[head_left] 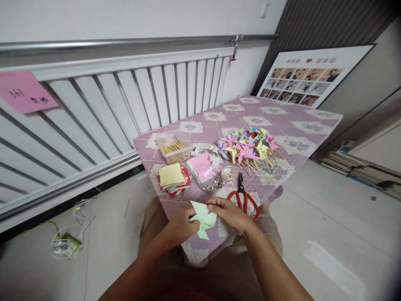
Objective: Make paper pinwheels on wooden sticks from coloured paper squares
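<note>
A pale green paper pinwheel, partly folded, is between my hands above the near corner of the table. My left hand pinches its left side, thumb over the paper near the centre. At its upper right, my right hand has its fingers closed at a blade's edge. Red-handled scissors lie just beyond my right hand. A clear bag of small metal pins rests ahead of my hands. Coloured paper squares are stacked at the left, with pink sheets beside them.
A plastic box of wooden sticks stands at the table's left. Many finished pinwheels lie piled on the flowered tablecloth. A radiator runs behind, a photo board leans at the back right, and a power strip lies on the floor.
</note>
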Demonstrator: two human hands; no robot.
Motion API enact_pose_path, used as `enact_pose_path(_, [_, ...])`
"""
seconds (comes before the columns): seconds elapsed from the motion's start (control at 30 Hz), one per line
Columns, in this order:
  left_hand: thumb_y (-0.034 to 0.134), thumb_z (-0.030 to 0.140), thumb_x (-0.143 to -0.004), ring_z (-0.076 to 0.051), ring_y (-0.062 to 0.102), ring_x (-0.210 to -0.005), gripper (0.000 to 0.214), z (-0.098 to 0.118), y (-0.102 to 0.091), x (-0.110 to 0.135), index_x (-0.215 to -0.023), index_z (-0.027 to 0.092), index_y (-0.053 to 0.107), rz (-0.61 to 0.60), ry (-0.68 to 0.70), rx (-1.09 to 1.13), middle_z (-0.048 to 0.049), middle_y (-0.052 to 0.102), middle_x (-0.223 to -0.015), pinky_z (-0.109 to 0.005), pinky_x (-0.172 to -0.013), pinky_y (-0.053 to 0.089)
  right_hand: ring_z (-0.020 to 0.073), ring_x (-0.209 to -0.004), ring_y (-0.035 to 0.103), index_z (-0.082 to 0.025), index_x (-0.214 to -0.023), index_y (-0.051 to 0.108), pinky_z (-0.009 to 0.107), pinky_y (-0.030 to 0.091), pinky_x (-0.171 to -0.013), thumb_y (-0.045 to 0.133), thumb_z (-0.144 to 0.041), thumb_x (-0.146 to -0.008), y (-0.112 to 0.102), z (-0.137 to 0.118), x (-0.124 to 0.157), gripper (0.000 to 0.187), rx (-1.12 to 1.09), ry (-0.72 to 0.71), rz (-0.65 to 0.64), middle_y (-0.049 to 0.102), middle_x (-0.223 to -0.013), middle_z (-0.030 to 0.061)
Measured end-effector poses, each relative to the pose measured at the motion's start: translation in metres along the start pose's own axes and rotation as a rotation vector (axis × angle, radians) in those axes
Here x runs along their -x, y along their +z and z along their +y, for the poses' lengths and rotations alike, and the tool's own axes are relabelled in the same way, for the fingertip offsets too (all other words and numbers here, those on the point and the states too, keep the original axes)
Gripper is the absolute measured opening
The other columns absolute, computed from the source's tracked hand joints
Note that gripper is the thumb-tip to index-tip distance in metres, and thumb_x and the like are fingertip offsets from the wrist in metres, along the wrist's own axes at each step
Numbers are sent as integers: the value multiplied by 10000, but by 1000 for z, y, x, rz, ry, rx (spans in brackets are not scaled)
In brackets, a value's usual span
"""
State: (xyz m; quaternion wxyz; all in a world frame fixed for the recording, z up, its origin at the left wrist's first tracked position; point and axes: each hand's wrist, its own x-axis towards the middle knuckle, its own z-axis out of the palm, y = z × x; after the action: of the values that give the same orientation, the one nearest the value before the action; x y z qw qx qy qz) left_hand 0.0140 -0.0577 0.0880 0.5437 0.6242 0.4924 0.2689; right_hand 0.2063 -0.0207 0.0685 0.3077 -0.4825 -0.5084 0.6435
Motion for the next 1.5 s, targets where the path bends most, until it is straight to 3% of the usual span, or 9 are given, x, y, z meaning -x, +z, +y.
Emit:
enact_pose_path(0.1, [480,144,-678,-143,545,-679,303,-1,1,-1,-908,146,677,9,-12,28,-17,680,-826,-229,-614,406,128,-627,559,-166,-852,679,237,420,-574,686,-397,-728,-1,-1,1,262,2,11,18,650,-725,-7])
enact_pose_path(0.3, [519,209,-692,-133,515,-625,233,-14,1,-7,-869,149,659,168,-141,103,1,636,-728,-245,-591,400,161,-765,594,-239,-1130,524,242,464,-580,698,-453,-723,2,-2,10,491,-152,2,231,615,-911,16])
enact_pose_path(0.47, [539,249,-702,-121,482,-579,167,-21,5,-10,-807,155,628,244,-188,247,15,591,-668,-247,-553,399,184,-878,577,-238,-1031,523,293,490,-725,726,-422,-702,22,6,26,428,-85,-228,302,588,-986,40])
enact_pose_path(0.6, [544,241,-697,-116,475,-581,162,-17,8,-9,-812,161,625,252,-174,316,12,593,-689,-243,-549,398,166,-787,564,-228,-974,579,263,481,-646,626,-381,-800,39,7,34,236,106,-270,243,565,-950,32])
enact_pose_path(0.73, [533,219,-688,-108,441,-554,115,-12,10,-5,-766,178,606,249,-156,315,32,546,-641,-236,-539,382,156,-728,553,-222,-844,594,251,452,-600,591,-327,-823,46,3,33,108,279,-353,284,562,-942,33])
enact_pose_path(0.83, [531,224,-694,-109,436,-553,85,-12,11,-3,-745,191,590,247,-144,309,37,532,-628,-236,-545,383,161,-712,540,-214,-714,566,251,430,-594,578,-286,-823,46,-1,32,131,353,-386,292,539,-815,15])
enact_pose_path(1.37, [541,259,-695,-141,473,-600,106,-14,12,0,-751,211,617,277,-130,131,27,556,-636,-248,-563,368,149,-642,508,-210,-656,531,258,401,-588,603,-280,-791,48,1,31,168,333,-363,339,539,-726,-3])
enact_pose_path(1.43, [543,259,-690,-143,480,-606,88,-15,12,-1,-725,213,611,282,-134,133,25,570,-650,-250,-569,374,144,-615,511,-218,-736,549,252,408,-557,618,-317,-784,48,4,30,130,245,-312,337,551,-726,-12])
enact_pose_path(1.5, [543,255,-688,-146,491,-613,97,-14,12,-1,-736,213,617,283,-142,135,23,589,-669,-253,-582,383,149,-640,541,-229,-915,549,254,441,-566,643,-361,-767,46,7,26,219,96,-273,360,583,-780,-10])
